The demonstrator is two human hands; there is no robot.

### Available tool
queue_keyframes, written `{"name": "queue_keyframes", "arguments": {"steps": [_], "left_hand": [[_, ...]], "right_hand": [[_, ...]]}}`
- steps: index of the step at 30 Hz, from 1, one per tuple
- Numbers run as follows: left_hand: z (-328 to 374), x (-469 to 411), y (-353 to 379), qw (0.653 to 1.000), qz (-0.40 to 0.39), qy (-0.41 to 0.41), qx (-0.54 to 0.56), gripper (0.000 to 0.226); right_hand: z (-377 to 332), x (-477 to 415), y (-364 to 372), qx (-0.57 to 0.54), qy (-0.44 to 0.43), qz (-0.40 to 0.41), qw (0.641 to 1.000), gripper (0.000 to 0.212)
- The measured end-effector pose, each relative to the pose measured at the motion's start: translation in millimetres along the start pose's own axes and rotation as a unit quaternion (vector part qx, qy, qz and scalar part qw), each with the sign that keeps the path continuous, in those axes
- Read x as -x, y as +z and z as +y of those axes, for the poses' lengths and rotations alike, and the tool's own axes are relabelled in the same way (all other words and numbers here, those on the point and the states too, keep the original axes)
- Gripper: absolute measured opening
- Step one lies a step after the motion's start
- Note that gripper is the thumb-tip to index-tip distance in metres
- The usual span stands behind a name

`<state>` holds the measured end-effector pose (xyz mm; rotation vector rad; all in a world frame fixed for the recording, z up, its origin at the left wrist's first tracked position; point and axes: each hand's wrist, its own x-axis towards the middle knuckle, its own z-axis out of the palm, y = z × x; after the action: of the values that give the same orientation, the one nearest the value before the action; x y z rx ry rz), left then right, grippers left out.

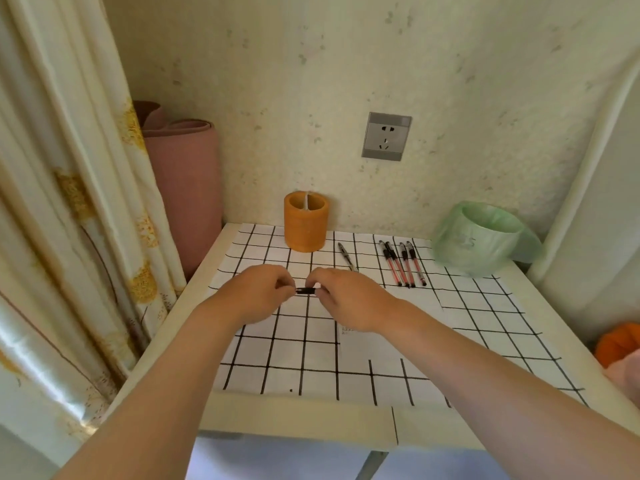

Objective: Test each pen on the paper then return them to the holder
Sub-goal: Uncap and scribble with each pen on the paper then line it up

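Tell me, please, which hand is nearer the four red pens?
Right. The right hand is left of the red pens, nearer the person; the left hand lies farther left, past the black pen piece both pinch.

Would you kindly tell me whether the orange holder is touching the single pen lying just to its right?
Apart. The head view shows a strip of bare gridded paper between the orange holder and the single pen.

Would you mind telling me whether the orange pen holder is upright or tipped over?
Upright: the orange holder stands on its flat base, with its round open mouth facing up.
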<state>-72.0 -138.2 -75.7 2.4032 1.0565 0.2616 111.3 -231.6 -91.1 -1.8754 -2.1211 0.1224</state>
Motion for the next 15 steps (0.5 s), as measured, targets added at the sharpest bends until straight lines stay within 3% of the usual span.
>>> {"name": "queue_keyframes", "arguments": {"steps": [4, 8, 15], "left_hand": [[28, -1, 10, 0.999, -0.024, 0.015, 0.029, 0.019], [41, 2, 30, 0.997, -0.034, 0.018, 0.066, 0.002], [58, -10, 44, 0.997, -0.028, 0.039, 0.065, 0.006]], "right_hand": [[8, 24, -11, 0.029, -0.006, 0.013, 0.999, 0.026], [26, 41, -17, 0.001, 0.019, 0.016, 1.000, 0.020], [38, 47, -18, 0.005, 0.057, -0.021, 0.998, 0.022]]}}
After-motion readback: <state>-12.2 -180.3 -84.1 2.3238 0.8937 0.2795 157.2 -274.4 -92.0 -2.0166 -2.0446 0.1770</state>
